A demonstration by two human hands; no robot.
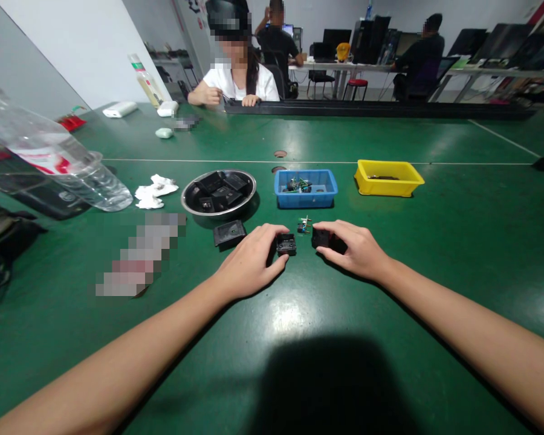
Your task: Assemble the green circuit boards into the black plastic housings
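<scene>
My left hand [257, 261] is closed around a small black plastic housing [286, 244] whose open side shows its inner moulding. Opposite it, my right hand [356, 249] grips another black plastic housing part [321, 238] between thumb and fingers. The two parts are apart, both low over the green table. Just beyond the gap between them lies a small circuit board with wires [304, 225]. Left of my left hand rests a black rectangular cover [229, 234].
A metal bowl [185, 204] holds several black parts. Beside it are a blue bin [306, 200] with small electronic pieces and a yellow bin [385, 188] with dark pieces. Crumpled tissue [154, 192] and a water bottle [58, 151] are at left. A person [240, 78] sits across the table.
</scene>
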